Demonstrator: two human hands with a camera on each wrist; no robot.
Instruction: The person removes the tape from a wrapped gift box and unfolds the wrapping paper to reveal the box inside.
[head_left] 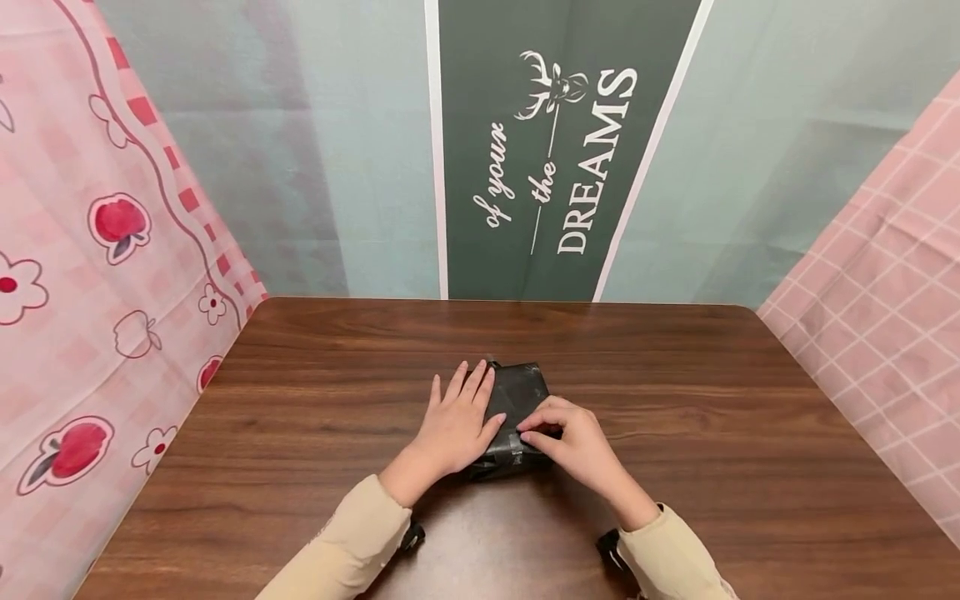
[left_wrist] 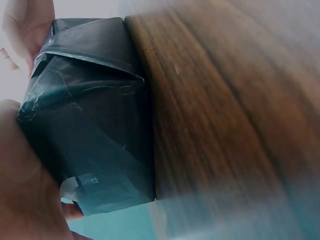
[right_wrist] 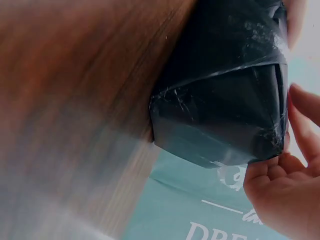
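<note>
A box-shaped package point(head_left: 517, 386) wrapped in creased black paper sits on the wooden table. My left hand point(head_left: 453, 421) lies across its left side with straight, spread fingers, pressing on the top. My right hand point(head_left: 573, 437) is at the right side, thumb and index fingertips pinched together at a shiny strip of clear tape point(head_left: 516, 450) on the near top edge. Folded paper flaps close the package's end point(left_wrist: 95, 55) in the left wrist view. The opposite end point(right_wrist: 220, 110) has a slanting fold, and the curled fingers of the right hand rest against its corner.
The brown wood-grain table point(head_left: 337, 350) stretches around the package. Behind it hangs a green curtain point(head_left: 375, 167) with white lettering. Pink patterned cloths hang at the left point(head_left: 112, 292) and right. Black straps point(head_left: 611, 550) show at both wrists.
</note>
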